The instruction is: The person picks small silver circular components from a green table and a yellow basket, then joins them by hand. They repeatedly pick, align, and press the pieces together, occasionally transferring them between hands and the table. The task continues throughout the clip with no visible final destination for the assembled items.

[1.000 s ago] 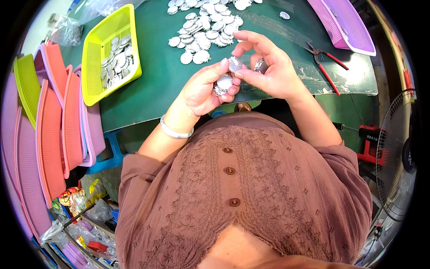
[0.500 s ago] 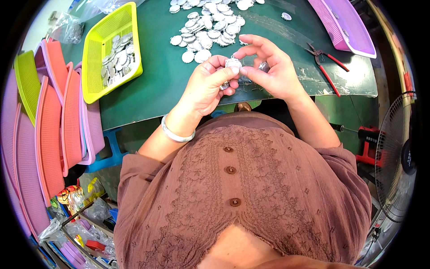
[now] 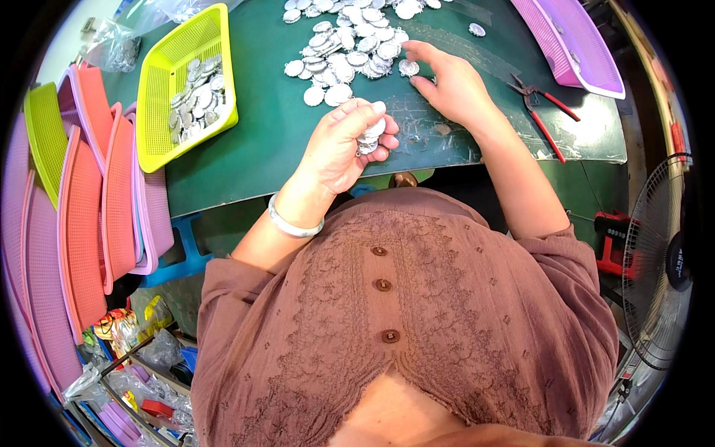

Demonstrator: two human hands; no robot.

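My left hand is closed around a few round silver metal pendants, the thumb pressing on top. My right hand reaches over the table with thumb and forefinger apart. Between their tips a single pendant lies flat at the right side of a loose pile of pendants. Two more lie nearer to my left hand, at the near edge of the pile. The curled lower fingers of the right hand are partly hidden beneath it.
A lime-green basket with more metal pieces stands at left, near stacked pink and purple baskets. Red-handled pliers lie at right, below a purple basket. A fan stands beyond the green table's right side.
My right hand has left the pendant it fingered at my left hand and moved up and right to the pile. My left hand has closed further around its pendants.
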